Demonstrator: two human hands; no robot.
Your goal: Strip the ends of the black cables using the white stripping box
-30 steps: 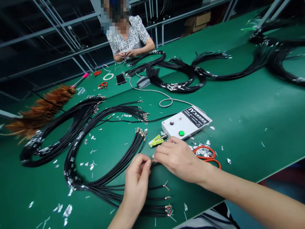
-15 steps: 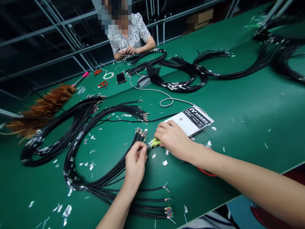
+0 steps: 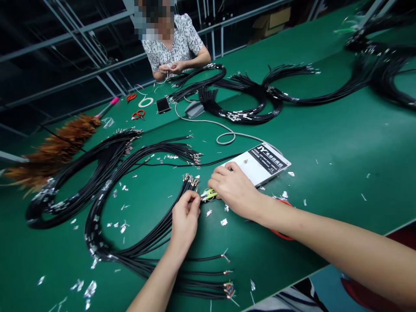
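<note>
My left hand [image 3: 185, 216] is closed in a pinch on the stripped end of a black cable, whose thin wires its fingertips mostly hide. In my right hand [image 3: 232, 188] is a small pair of yellow-green wire cutters [image 3: 210, 194], their metal jaws pointing left, right at my left fingertips. A bundle of black cables [image 3: 156, 232] runs in behind my left hand, its copper and coloured wire ends [image 3: 191, 181] fanned out just above it. More cables from that coil lie below, with bared ends [image 3: 229, 288].
Beyond my right hand lies a white machine box [image 3: 250, 167] with a grey cord [image 3: 224, 125]. Coiled cables [image 3: 58, 203] and a brown feather duster [image 3: 61, 147] are at left. Foil scraps [image 3: 91, 289] litter the green table. Opposite, a person [image 3: 172, 47] handles a white strand.
The cutters have shifted slightly, and their jaws show more clearly at my left fingertips. Both hands keep their hold. The whole view has slid a little left.
</note>
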